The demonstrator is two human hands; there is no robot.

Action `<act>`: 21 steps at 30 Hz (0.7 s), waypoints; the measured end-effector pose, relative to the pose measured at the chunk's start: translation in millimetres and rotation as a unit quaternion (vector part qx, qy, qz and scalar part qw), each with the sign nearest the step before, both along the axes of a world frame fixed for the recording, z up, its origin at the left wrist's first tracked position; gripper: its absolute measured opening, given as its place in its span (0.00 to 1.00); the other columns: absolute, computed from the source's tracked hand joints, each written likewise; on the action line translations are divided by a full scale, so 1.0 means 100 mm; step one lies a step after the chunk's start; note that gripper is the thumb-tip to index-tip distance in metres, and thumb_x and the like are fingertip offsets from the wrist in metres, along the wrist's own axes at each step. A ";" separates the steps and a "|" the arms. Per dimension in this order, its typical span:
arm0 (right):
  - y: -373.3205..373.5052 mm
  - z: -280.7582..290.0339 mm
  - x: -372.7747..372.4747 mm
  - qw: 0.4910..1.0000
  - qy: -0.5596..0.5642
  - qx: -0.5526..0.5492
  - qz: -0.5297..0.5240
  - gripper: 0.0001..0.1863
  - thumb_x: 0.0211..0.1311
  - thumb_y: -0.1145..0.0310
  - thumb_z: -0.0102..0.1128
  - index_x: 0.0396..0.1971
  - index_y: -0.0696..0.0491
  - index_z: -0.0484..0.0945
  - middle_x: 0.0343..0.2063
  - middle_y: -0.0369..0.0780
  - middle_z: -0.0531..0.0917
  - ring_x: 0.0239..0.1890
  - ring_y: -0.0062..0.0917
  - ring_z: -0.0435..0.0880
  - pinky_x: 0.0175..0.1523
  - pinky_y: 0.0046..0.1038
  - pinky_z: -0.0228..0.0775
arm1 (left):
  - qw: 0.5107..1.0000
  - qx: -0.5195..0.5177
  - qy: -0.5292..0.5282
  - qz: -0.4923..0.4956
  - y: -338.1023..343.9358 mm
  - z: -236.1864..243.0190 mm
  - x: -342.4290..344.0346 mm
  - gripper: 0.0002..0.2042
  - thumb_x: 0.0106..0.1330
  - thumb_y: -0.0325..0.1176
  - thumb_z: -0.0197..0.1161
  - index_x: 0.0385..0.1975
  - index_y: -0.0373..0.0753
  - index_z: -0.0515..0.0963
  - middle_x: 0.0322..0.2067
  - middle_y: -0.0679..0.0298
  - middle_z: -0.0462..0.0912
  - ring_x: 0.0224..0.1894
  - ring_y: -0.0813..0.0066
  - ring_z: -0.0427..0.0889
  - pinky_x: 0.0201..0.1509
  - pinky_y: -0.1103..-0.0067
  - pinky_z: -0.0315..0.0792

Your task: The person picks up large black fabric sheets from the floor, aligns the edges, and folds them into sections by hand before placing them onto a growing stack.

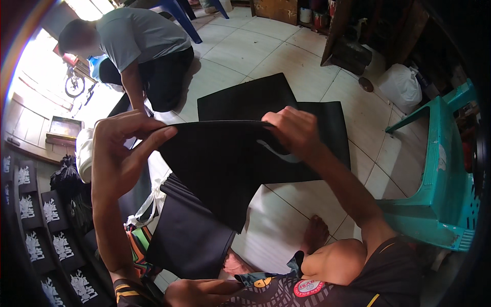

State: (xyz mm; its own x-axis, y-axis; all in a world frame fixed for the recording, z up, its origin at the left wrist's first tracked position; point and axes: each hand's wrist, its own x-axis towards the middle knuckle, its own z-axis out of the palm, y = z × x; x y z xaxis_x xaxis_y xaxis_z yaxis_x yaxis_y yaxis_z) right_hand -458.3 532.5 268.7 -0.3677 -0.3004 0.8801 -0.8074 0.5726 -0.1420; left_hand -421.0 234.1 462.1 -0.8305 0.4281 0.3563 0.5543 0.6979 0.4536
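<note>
I hold a black piece of cloth (215, 169) up in front of me, its top edge stretched between my two hands. My left hand (120, 148) pinches the left corner between thumb and fingers. At the right end of that edge, my right hand (294, 130) is closed on the cloth. A grey curved shape (276, 149) shows just below the right hand; I cannot tell what it is. More black sheets (325, 123) lie on the floor behind the cloth. Below it, nearer my legs, is a pile of black cloth pieces (189, 235), with a white tie (148, 202) beside it.
A person in a grey shirt (140, 41) kneels at the far left. Black pieces with white prints (61, 245) lie in rows at left. A striped cloth (138, 245) lies near my left arm. A green plastic chair (434, 189) and a white bag (401, 87) stand at right.
</note>
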 end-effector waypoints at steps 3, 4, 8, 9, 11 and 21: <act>0.25 0.22 -0.01 0.998 -0.040 0.041 0.031 0.10 0.59 0.68 0.73 0.35 0.54 0.81 0.24 0.37 0.82 0.25 0.30 0.83 0.31 0.32 0.76 | 0.997 -0.017 -0.019 0.075 -0.27 0.01 0.08 0.04 0.60 0.25 0.75 0.30 0.31 0.88 0.22 0.64 0.84 0.26 0.82 0.79 0.31 0.81 0.68; 0.33 0.32 0.01 0.998 -0.038 0.040 0.034 0.10 0.59 0.68 0.73 0.35 0.54 0.81 0.24 0.37 0.82 0.25 0.30 0.83 0.31 0.32 0.76 | 0.997 -0.018 -0.017 0.078 -0.36 0.04 0.11 0.04 0.60 0.25 0.75 0.30 0.31 0.88 0.22 0.64 0.84 0.26 0.82 0.79 0.31 0.81 0.68; 0.70 0.66 0.04 0.987 -0.145 -0.001 0.075 0.09 0.55 0.71 0.77 0.33 0.57 0.87 0.28 0.40 0.87 0.25 0.30 0.84 0.32 0.29 0.75 | 0.997 -0.025 0.023 0.074 -0.65 0.13 0.28 0.05 0.55 0.19 0.75 0.30 0.29 0.88 0.25 0.61 0.87 0.29 0.79 0.82 0.35 0.82 0.70; 0.78 0.74 0.05 0.978 -0.184 -0.021 0.095 0.09 0.54 0.72 0.77 0.34 0.56 0.87 0.28 0.39 0.87 0.26 0.27 0.84 0.33 0.27 0.74 | 0.996 0.008 0.025 0.085 -0.72 0.12 0.33 0.06 0.54 0.17 0.75 0.31 0.29 0.88 0.26 0.60 0.87 0.30 0.78 0.83 0.36 0.82 0.72; 0.86 0.91 0.06 0.966 -0.225 -0.031 0.123 0.09 0.54 0.74 0.77 0.35 0.56 0.88 0.28 0.38 0.87 0.27 0.24 0.84 0.33 0.25 0.72 | 0.993 0.054 0.018 0.108 -0.87 0.10 0.42 0.08 0.52 0.14 0.74 0.32 0.29 0.88 0.29 0.57 0.87 0.33 0.76 0.84 0.39 0.80 0.75; 0.05 2.09 -0.09 0.842 -0.359 0.006 0.402 0.16 0.57 0.64 0.75 0.29 0.52 0.72 0.30 0.40 0.83 0.30 0.19 0.81 0.34 0.23 0.70 | 0.928 0.068 0.136 0.341 -1.96 0.20 1.37 0.12 0.67 0.36 0.71 0.41 0.34 0.87 0.30 0.69 0.83 0.31 0.84 0.75 0.35 0.84 0.66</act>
State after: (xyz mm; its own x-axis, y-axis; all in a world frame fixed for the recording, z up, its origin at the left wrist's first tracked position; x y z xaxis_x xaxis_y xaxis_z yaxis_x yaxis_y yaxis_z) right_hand -466.8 537.1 478.0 -0.4774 -0.7132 0.5132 -0.6432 -0.1143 -0.7571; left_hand -283.6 37.7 481.6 -0.7637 -0.2286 0.6037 0.1103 0.8752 0.4710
